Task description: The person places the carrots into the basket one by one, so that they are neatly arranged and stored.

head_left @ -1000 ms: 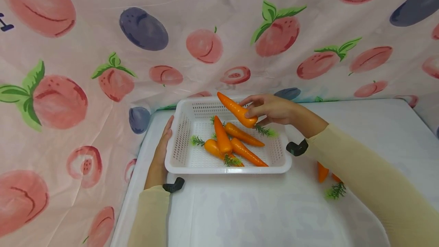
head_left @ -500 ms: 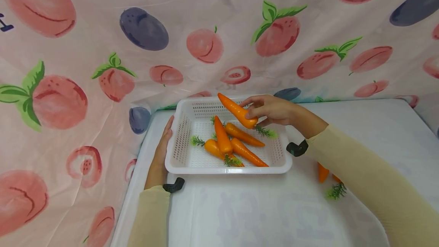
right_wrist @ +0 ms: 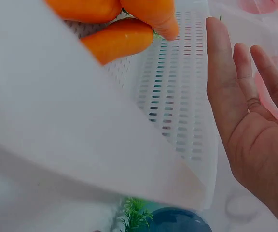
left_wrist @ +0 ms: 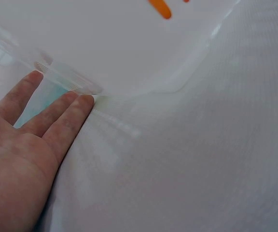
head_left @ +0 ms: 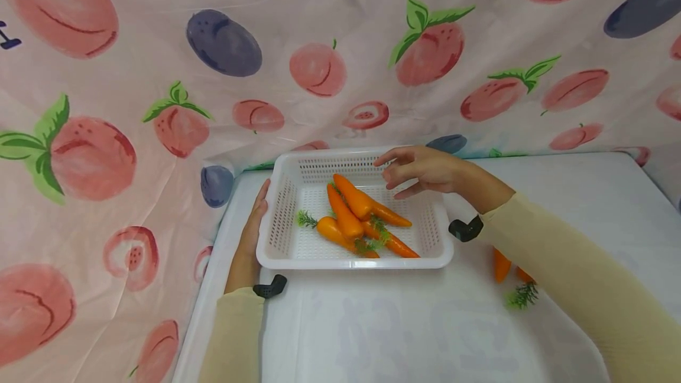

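A white perforated plastic basket (head_left: pixel 353 264) stands on the table with several orange carrots (head_left: pixel 346 214) piled in it, some with green tops. My left hand (head_left: pixel 249 241) rests along the basket's left side; in the left wrist view its straight fingers (left_wrist: pixel 66 116) touch the basket wall. Over the basket's right back part hovers my right hand (head_left: pixel 422 171), fingers spread and holding nothing. The carrot nearest to it (head_left: pixel 353 197) lies on top of the pile, apart from the fingers. In the right wrist view the right hand (right_wrist: pixel 259 130) appears beside the slotted wall.
More carrots (head_left: pixel 501 266) with a green top lie on the white table (head_left: pixel 404 324) right of the basket, partly hidden by the right sleeve (head_left: pixel 574 270). A fruit-printed cloth (head_left: pixel 330 22) hangs behind and to the left.
My right hand has let go of a carrot, which dropped onto the pile and shifted the carrots below. The right fingers have spread. The left hand and basket stay put.
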`<move>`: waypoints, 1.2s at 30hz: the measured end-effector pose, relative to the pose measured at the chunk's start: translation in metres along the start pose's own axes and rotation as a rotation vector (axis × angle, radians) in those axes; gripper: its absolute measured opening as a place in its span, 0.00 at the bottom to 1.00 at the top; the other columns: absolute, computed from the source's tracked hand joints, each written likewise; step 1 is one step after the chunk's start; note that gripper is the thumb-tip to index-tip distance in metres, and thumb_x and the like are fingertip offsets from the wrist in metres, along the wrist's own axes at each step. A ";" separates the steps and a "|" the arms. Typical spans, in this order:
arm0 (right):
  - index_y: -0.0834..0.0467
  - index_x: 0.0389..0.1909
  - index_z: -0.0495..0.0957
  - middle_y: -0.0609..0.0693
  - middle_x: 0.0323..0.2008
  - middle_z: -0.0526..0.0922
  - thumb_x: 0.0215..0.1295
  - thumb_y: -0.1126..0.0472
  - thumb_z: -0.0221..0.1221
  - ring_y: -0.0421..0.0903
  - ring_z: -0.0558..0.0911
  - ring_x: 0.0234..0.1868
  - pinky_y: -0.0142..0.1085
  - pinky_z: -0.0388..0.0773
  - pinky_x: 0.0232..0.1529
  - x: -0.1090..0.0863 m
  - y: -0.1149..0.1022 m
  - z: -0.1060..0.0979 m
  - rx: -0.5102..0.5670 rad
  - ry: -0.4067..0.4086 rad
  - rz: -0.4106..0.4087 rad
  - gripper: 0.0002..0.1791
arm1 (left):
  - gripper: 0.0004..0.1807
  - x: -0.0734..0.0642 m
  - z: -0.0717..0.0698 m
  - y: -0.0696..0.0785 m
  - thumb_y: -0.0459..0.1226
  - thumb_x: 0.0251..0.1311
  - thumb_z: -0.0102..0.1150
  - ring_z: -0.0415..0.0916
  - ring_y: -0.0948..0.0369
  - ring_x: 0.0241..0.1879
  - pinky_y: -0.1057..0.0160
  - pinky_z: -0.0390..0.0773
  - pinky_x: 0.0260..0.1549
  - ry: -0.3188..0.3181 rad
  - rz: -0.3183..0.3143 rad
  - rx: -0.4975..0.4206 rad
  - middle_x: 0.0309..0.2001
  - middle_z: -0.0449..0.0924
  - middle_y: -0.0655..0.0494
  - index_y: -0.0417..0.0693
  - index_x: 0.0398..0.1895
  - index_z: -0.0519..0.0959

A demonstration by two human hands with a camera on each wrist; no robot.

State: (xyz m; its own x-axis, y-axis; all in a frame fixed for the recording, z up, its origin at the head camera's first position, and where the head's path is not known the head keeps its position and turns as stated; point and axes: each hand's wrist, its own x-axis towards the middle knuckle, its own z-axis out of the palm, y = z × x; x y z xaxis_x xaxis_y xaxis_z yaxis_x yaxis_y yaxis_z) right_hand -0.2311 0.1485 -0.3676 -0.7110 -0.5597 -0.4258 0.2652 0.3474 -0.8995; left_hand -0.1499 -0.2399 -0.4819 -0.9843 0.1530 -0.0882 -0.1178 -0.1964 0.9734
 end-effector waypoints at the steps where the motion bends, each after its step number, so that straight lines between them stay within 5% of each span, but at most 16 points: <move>1: 0.54 0.68 0.70 0.55 0.51 0.78 0.65 0.56 0.67 0.55 0.79 0.55 0.53 0.82 0.56 -0.001 -0.001 0.000 0.000 0.003 0.002 0.32 | 0.32 0.000 0.001 0.001 0.51 0.78 0.35 0.45 0.58 0.81 0.45 0.46 0.78 0.000 -0.001 -0.004 0.82 0.48 0.69 0.73 0.83 0.47; 20: 0.55 0.69 0.70 0.57 0.61 0.76 0.68 0.58 0.65 0.56 0.78 0.57 0.52 0.80 0.58 -0.021 -0.007 -0.016 0.011 0.048 0.006 0.29 | 0.30 0.001 -0.001 0.002 0.54 0.78 0.37 0.47 0.57 0.81 0.44 0.51 0.76 0.007 -0.041 0.003 0.82 0.47 0.70 0.82 0.80 0.50; 28: 0.55 0.70 0.68 0.58 0.62 0.76 0.68 0.57 0.66 0.56 0.78 0.59 0.56 0.76 0.62 -0.030 -0.009 -0.023 -0.005 0.059 0.008 0.31 | 0.36 0.012 -0.004 0.007 0.51 0.80 0.32 0.40 0.51 0.82 0.55 0.46 0.78 -0.044 -0.011 -0.043 0.85 0.37 0.55 0.60 0.84 0.36; 31: 0.54 0.71 0.67 0.57 0.63 0.75 0.68 0.56 0.65 0.55 0.78 0.60 0.56 0.76 0.62 -0.034 -0.009 -0.026 -0.020 0.066 0.005 0.32 | 0.37 0.017 -0.009 0.003 0.53 0.80 0.33 0.39 0.50 0.82 0.59 0.48 0.77 -0.039 -0.016 -0.013 0.85 0.37 0.52 0.58 0.84 0.34; 36: 0.54 0.72 0.67 0.58 0.63 0.75 0.70 0.57 0.63 0.56 0.78 0.61 0.57 0.76 0.62 -0.040 -0.008 -0.033 -0.015 0.070 -0.009 0.31 | 0.40 0.020 -0.011 -0.004 0.55 0.79 0.35 0.39 0.47 0.82 0.51 0.45 0.78 -0.053 -0.016 -0.020 0.84 0.36 0.50 0.58 0.84 0.33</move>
State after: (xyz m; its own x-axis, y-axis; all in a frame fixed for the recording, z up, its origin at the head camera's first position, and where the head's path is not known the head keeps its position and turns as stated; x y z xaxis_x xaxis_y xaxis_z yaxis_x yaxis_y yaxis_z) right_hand -0.2260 0.1930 -0.3401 -0.7574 -0.5088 -0.4093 0.2491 0.3543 -0.9014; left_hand -0.1708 -0.2469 -0.4896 -0.9739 0.2075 -0.0918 -0.1366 -0.2130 0.9675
